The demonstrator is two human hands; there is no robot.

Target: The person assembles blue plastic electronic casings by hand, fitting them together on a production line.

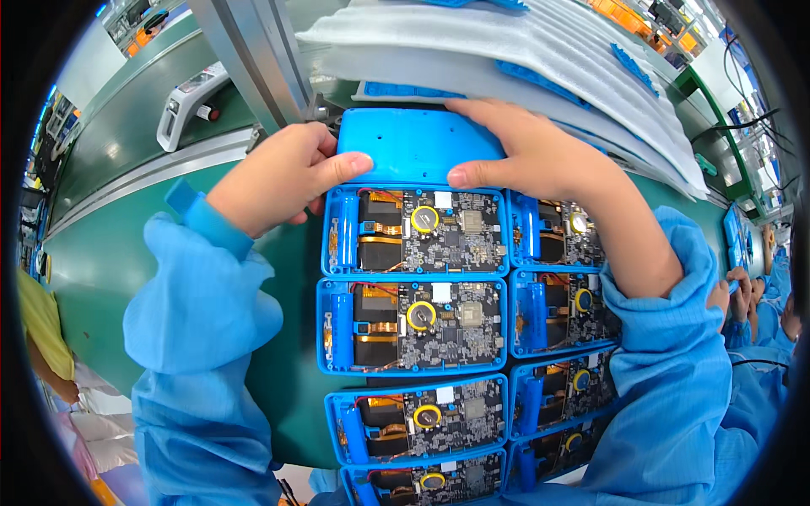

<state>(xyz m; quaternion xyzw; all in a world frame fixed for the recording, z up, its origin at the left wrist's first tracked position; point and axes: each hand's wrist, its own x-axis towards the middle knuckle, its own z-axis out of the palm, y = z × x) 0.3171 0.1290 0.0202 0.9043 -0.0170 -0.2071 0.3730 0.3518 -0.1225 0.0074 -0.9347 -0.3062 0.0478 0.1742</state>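
A smooth blue plastic cover with small screw holes lies at the far end of a column of opened blue device housings. My left hand grips its left edge, thumb on top and the other fingers curled at the side, partly hidden. Across the right end of the cover, my right hand rests its thumb on the near edge and its fingers on the far edge. Just below is an open housing, showing a circuit board, a yellow-ringed coin cell and a blue cylindrical battery.
Several more open housings stand in two columns on the green table. Beyond them, white foam sheets are stacked with blue parts between. A metal post rises at the far left, near a grey-white handled device. Another person's hands show at right.
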